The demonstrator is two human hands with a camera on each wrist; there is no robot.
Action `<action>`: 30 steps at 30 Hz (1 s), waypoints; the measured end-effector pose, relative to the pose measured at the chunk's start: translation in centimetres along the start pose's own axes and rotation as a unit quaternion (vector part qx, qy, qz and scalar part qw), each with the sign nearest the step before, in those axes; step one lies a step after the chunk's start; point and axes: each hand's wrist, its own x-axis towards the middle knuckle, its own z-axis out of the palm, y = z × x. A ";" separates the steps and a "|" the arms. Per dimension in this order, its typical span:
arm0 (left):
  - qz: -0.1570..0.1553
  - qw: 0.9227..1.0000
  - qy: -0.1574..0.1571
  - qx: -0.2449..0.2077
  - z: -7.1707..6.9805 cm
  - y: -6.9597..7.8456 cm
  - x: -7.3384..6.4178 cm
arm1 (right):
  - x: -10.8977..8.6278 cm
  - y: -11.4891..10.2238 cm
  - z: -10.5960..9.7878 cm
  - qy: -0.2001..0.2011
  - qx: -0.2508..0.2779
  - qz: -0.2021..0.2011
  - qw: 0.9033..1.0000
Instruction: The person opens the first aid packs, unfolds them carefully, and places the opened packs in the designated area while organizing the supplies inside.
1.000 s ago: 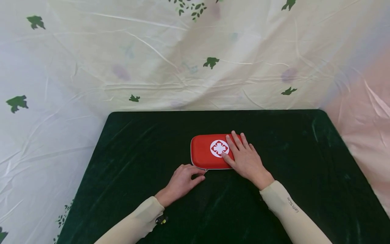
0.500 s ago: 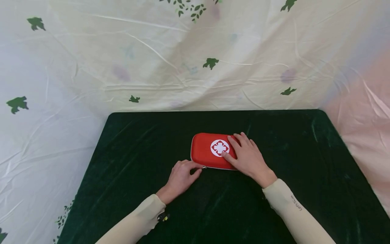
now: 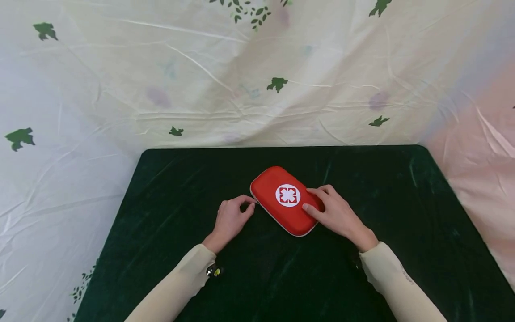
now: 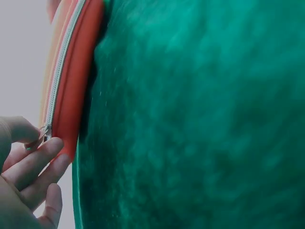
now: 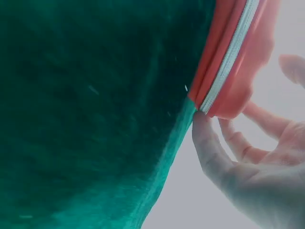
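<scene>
A red zip-up first-aid case with a white cross emblem lies slantwise on the table, its near right corner toward me. My left hand is at the case's left end and pinches the small metal zipper pull between thumb and forefinger. A pale zipper runs along the side, and its teeth look joined in the left wrist view. My right hand grips the right end, thumb on the lid and fingertips against the far edge. Part of that end is hidden under the hand.
Dark green velvety cloth covers the table, whose back corners are rounded. A pale fabric wall with green leaf and bird prints stands behind, and pinkish fabric hangs at the right.
The case has turned clockwise, its left end swinging away from me. My left hand has moved up and left with the zipper pull. My right fingers have gone from lying flat to gripping the end.
</scene>
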 end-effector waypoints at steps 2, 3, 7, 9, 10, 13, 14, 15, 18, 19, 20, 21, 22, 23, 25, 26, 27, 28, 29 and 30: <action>-0.001 1.000 0.005 -0.005 -0.1 -0.1 0.4 | -0.8 0.0 0.2 0.000 0.001 -0.006 1.000; -0.002 1.000 0.007 -0.007 -0.1 -0.2 0.6 | -1.2 0.0 0.3 0.000 0.001 -0.010 1.000; -0.002 1.000 0.013 -0.009 0.2 -0.5 1.3 | -2.6 0.0 0.7 0.004 -0.001 -0.025 1.000; -0.003 1.000 0.015 -0.014 0.3 -0.5 1.6 | -3.2 0.0 0.9 0.006 -0.002 -0.030 1.000; -0.002 1.000 0.015 -0.018 0.4 -0.5 1.8 | -3.5 0.1 1.0 0.006 -0.002 -0.032 0.999; 0.001 0.999 0.013 -0.036 0.7 -0.5 2.5 | -4.5 0.1 1.3 0.006 0.004 -0.035 0.999; 0.001 0.999 0.012 -0.042 0.7 -0.5 2.7 | -4.8 0.0 1.4 0.005 0.009 -0.036 0.999; 0.001 0.999 0.011 -0.046 0.8 -0.5 2.9 | -5.0 0.1 1.5 0.004 0.013 -0.038 0.999; 0.002 0.998 0.009 -0.057 1.0 -0.6 3.6 | -5.7 0.0 1.7 -0.002 0.021 -0.043 0.999; 0.003 0.998 0.009 -0.059 1.0 -0.6 3.9 | -5.9 0.0 1.8 -0.004 0.022 -0.045 0.999; 0.005 0.998 0.008 -0.062 1.0 -0.6 4.1 | -6.1 0.0 1.8 -0.005 0.023 -0.047 0.999; 0.005 0.998 0.007 -0.064 1.1 -0.6 4.3 | -6.2 -0.1 1.9 -0.006 0.022 -0.049 0.999; 0.005 0.998 0.007 -0.067 1.1 -0.6 4.4 | -6.3 -0.1 1.9 -0.007 0.022 -0.051 0.998; 0.004 0.998 0.006 -0.069 1.1 -0.6 4.5 | -6.3 -0.1 2.0 -0.007 0.020 -0.052 0.998; 0.001 0.998 0.006 -0.069 1.2 -0.6 4.7 | -6.3 -0.1 1.9 -0.005 0.012 -0.055 0.998; -0.001 0.998 0.005 -0.068 1.2 -0.6 4.7 | -6.2 -0.1 1.9 -0.001 0.006 -0.057 0.998; -0.003 0.998 0.004 -0.067 1.2 -0.7 4.7 | -6.1 -0.1 1.8 0.004 -0.002 -0.058 0.998; -0.005 0.998 0.002 -0.066 1.3 -0.7 4.6 | -5.9 0.0 1.8 0.009 -0.010 -0.060 0.998; -0.006 0.998 0.000 -0.066 1.3 -0.8 4.6 | -5.8 0.0 1.7 0.014 -0.018 -0.062 0.998; -0.007 0.998 -0.002 -0.064 1.4 -0.8 4.6 | -5.6 0.0 1.6 0.020 -0.025 -0.065 0.997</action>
